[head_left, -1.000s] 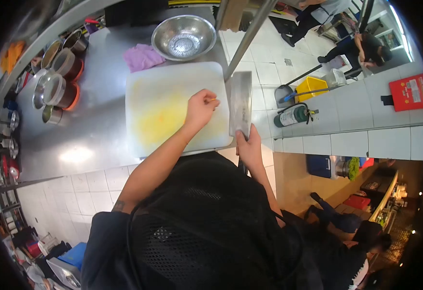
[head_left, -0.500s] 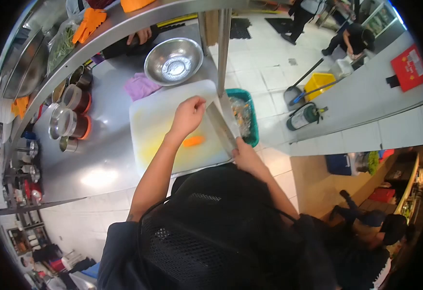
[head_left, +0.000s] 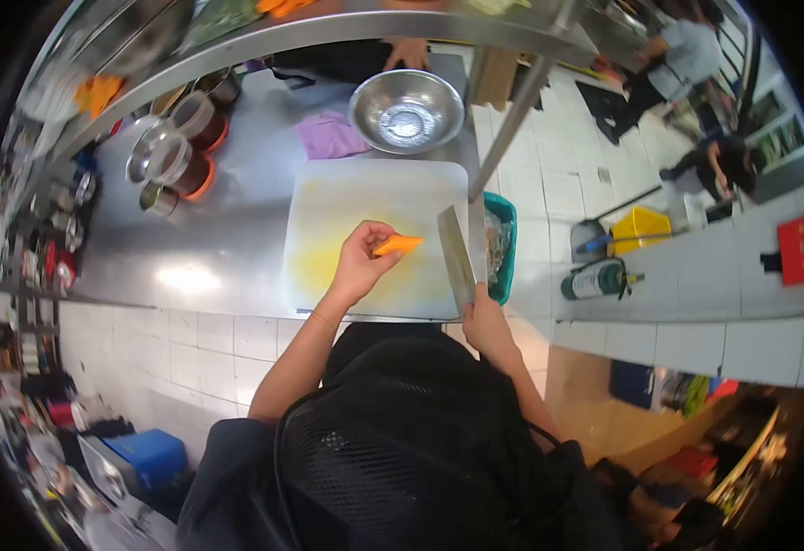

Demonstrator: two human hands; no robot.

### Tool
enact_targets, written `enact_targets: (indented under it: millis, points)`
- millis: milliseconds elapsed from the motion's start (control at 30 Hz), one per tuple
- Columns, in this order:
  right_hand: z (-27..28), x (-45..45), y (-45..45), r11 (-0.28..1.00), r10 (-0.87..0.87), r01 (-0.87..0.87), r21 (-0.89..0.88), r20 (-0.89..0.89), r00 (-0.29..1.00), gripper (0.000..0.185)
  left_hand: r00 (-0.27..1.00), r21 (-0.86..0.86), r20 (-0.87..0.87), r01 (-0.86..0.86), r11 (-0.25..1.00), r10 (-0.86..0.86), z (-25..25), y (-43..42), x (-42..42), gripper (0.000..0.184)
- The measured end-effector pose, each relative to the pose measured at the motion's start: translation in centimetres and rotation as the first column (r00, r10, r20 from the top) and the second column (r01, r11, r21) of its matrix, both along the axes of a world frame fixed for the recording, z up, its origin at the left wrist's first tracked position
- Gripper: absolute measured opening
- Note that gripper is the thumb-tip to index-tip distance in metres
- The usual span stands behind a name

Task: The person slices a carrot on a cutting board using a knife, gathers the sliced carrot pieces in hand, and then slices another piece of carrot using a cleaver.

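Observation:
My left hand (head_left: 362, 264) is closed around one end of an orange carrot piece (head_left: 399, 244), whose free end points right over the cutting board. In my right hand (head_left: 486, 320) is the handle of a broad-bladed kitchen knife (head_left: 457, 258). Its blade stretches away from me along the board's right side, apart from the carrot. Yellow-orange stains mark the white cutting board (head_left: 338, 184) beneath both hands. Just past the board's far edge sits a metal bowl (head_left: 407, 111), with a purple cloth (head_left: 330, 136) at its left.
Lidded containers of dark contents (head_left: 181, 168) stand on the steel table (head_left: 227, 220) at the left. A teal bin (head_left: 505, 257) is beyond the table's right edge, next to a metal post (head_left: 519, 119). Another person's hand (head_left: 407, 53) rests behind the bowl.
The carrot piece lay on the board and is now lifted in my left hand. The knife has swung more upright, clear of the left hand. The whole view has shifted.

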State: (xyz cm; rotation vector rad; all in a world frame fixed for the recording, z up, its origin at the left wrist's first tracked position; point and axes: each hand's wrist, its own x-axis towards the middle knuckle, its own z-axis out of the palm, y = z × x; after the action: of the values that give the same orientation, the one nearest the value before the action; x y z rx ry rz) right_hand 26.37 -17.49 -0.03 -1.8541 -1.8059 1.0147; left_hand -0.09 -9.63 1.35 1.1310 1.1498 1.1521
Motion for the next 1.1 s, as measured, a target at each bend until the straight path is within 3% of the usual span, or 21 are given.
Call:
enact_targets:
  millis: [200,333,733,1100]
  points:
    - [0.9,-0.9,-0.1,0.994,0.108,-0.108,0.006,0.043,0.993,0.024,0.989,-0.032,0.141,-0.03,0.999,0.034,2.8,-1.4,-1.7,0.03]
    - [1.2,-1.3,0.2,0.996,0.06,-0.056,-0.07,0.066,0.996,0.028,0.96,0.026,0.281,0.018,1.0,-0.024,3.7,-2.3,-1.9,0.031]
    - [-0.4,-1.0,-0.1,0.997,0.075,-0.071,-0.031,0.13,0.989,0.038,0.948,0.118,0.302,0.066,0.991,-0.099,5.8,-3.5,-2.7,0.041]
    - [-0.4,-1.2,-0.3,0.998,0.054,-0.05,-0.039,0.116,0.992,0.036,0.965,0.165,0.258,0.011,0.986,-0.055,5.3,-4.0,-2.8,0.046]
